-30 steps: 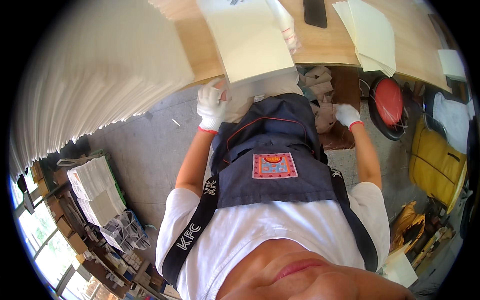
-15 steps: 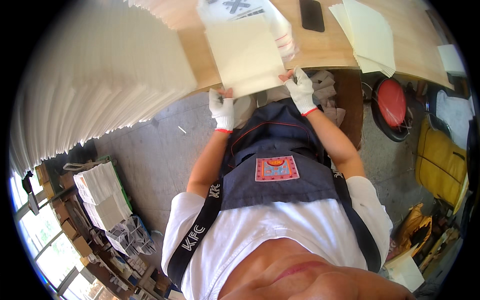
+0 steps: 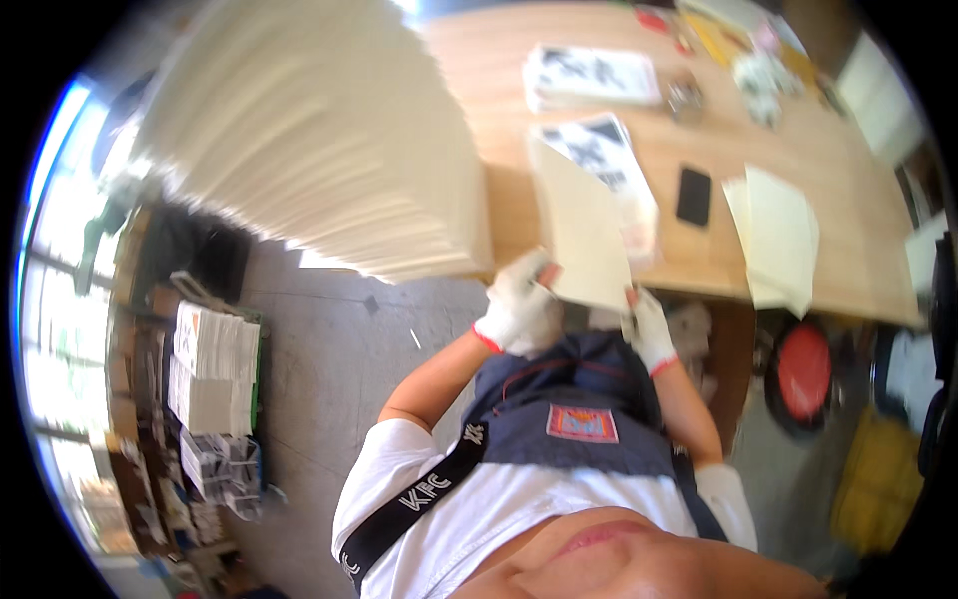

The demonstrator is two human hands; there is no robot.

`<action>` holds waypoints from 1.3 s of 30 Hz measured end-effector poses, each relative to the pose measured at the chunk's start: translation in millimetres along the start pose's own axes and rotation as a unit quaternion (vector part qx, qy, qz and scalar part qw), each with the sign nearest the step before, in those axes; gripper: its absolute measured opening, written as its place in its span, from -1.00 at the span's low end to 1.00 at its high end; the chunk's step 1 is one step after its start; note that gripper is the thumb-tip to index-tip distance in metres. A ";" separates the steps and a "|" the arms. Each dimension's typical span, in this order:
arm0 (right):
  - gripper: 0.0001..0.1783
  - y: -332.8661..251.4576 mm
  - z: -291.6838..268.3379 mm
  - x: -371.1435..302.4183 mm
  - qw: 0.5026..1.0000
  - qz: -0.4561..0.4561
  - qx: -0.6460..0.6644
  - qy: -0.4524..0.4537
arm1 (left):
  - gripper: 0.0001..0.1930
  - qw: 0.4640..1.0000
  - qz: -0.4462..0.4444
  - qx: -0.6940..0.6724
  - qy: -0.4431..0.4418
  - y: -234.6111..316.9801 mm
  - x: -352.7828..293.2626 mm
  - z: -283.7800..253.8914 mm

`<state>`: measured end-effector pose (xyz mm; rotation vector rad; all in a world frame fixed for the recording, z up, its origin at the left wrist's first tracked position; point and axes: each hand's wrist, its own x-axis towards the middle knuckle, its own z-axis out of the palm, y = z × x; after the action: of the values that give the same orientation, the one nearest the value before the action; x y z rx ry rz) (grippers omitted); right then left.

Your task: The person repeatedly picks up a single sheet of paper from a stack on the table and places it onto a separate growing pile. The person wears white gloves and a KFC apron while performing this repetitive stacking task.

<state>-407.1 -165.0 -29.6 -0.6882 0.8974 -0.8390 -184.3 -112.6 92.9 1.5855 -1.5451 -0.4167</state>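
Observation:
A cream paper sheet hangs tilted over the table's near edge. My left hand, in a white fingerless glove with a red cuff, is closed at the sheet's lower left edge, a little blurred. My right hand, gloved the same way, pinches its lower right corner. Beneath and beyond the sheet lies a white plastic-wrapped packet with dark print, partly covered. Left of my left hand rises a tall stack of cream sheets.
On the wooden table are a black phone, a small fanned pile of cream sheets and another printed stack. Below its right edge stands a red round stool. Paper bundles sit on the left.
The view has shifted, showing more of the table. The sheet has turned from flat to tilted, its left edge raised. My left hand has moved up along its side.

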 end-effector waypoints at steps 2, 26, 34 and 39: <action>-0.73 -23.1 20.7 -12.9 0.997 -0.017 0.042 -0.055 | -0.82 0.995 0.039 0.073 -0.062 56.2 12.5 -42.1; -0.62 -347.2 376.4 -35.1 0.797 -0.417 -0.353 -0.257 | -0.40 0.980 0.111 0.046 0.156 75.2 119.3 -424.7; -0.20 -292.2 411.1 -33.3 0.752 -0.503 -0.159 -0.396 | -0.41 0.949 0.191 0.007 0.250 68.3 112.8 -390.7; -0.19 -295.6 372.1 17.8 0.792 -0.489 -0.074 -0.358 | -0.50 0.918 0.235 -0.070 0.312 59.6 93.9 -374.8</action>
<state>-172.4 -267.6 371.1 -1.5376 -0.1732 -1.2712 73.2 -64.6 383.2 1.0368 -1.2880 0.2313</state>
